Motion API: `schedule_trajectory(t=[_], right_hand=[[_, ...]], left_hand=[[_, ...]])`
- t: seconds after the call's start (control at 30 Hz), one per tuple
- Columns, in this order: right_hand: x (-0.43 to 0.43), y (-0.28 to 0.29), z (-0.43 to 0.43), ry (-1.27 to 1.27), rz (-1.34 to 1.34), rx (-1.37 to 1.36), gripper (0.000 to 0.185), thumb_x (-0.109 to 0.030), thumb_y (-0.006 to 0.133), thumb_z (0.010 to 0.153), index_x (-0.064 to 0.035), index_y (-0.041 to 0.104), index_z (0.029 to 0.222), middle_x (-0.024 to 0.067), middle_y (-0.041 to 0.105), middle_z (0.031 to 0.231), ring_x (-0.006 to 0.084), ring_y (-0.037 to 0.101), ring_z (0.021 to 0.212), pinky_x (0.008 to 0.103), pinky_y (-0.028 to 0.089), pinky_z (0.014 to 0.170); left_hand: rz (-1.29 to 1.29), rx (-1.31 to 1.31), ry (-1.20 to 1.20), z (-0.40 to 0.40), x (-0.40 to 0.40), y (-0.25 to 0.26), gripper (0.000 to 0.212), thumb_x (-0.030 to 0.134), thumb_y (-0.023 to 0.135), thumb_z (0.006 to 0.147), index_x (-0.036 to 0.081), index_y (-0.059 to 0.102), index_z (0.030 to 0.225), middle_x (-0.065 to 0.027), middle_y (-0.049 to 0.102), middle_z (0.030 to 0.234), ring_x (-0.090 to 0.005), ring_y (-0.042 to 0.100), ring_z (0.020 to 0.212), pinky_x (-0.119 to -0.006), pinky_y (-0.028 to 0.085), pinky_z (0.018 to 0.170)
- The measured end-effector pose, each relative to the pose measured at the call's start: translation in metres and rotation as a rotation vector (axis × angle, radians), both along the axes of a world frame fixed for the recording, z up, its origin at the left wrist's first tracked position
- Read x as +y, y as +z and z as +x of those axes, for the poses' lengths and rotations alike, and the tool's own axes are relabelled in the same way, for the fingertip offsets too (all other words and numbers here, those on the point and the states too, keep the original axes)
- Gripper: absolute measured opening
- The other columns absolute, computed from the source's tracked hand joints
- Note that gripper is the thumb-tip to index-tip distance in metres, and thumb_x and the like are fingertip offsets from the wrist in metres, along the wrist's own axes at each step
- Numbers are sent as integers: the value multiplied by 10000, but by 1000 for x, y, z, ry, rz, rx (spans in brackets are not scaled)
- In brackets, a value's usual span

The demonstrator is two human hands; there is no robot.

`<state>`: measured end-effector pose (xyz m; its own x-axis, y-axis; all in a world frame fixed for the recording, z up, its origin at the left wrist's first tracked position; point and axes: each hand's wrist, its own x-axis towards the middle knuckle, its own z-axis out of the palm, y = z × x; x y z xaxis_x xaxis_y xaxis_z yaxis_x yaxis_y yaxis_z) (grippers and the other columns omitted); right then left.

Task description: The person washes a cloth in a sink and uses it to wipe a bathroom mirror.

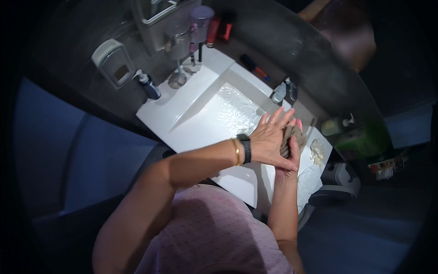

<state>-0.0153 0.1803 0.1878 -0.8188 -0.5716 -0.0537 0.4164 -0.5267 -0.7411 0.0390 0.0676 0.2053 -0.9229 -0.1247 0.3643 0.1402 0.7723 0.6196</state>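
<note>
Over the right side of a white washbasin point(202, 128), my two hands meet at a wet-looking, crumpled taupe cloth point(293, 134). My right hand point(295, 152) cups it from the far side, thumb curled over its near edge. Laid against the cloth's left side is my left hand point(268, 138), fingers spread and extended, its thumb reaching across the base of my right hand. The left palm is hidden. A black watch point(245, 148) and a gold bracelet point(236, 152) circle my left wrist. Rippling water point(237, 106) lies in the basin.
On the rim stand a dark pump bottle point(150, 85) and toothbrushes point(192, 54) near clear cups point(201, 24). A wall dispenser point(114, 65) hangs left. Off-white crumpled material point(317, 152) and white fabric point(309, 185) lie right, near a toilet point(338, 181). A green package point(364, 137) sits beyond.
</note>
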Motion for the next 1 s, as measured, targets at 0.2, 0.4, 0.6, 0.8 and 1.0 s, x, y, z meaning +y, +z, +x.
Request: schedule_trajectory(t=[0.2,0.4,0.6,0.8,1.0], right_hand=[[21,-52,-11,101,56,-372,509,-225,617,868,-33,472,1317,141,561,1283,286,560,1157,433,457,993],[40,-64,-18,94,20,-415,467,-231,598,870,-19,503,1275,150,583,1252,305,568,1149,451,465,982],[50,-69,-17,68,8,-431,418,-238,572,875,-11,536,1225,160,603,1217,311,594,1107,454,487,951],[50,-69,-9,75,41,-471,429,-264,536,887,-10,527,1233,163,605,1212,313,594,1108,455,489,950],[59,-88,-17,63,52,-444,442,-259,543,880,-16,509,1247,165,584,1249,297,588,1125,447,500,936]], left_hand=[[-994,-238,-300,-13,-13,36,1019,880,432,663,41,631,1206,-169,479,1377,-410,181,1403,-617,32,1117],[-1156,-233,-457,-3,-13,68,850,846,445,669,60,734,812,-72,634,804,-326,504,1055,-578,113,1115],[-1103,-37,-533,0,-16,76,712,794,497,684,111,667,577,-15,557,603,-223,508,843,-504,179,1076],[-1129,-24,-569,-5,-12,75,648,760,528,700,148,605,502,5,515,517,-179,502,693,-418,255,942],[-1121,-155,-642,-7,-8,77,584,685,578,736,157,604,487,14,507,530,-153,466,641,-363,273,914]])
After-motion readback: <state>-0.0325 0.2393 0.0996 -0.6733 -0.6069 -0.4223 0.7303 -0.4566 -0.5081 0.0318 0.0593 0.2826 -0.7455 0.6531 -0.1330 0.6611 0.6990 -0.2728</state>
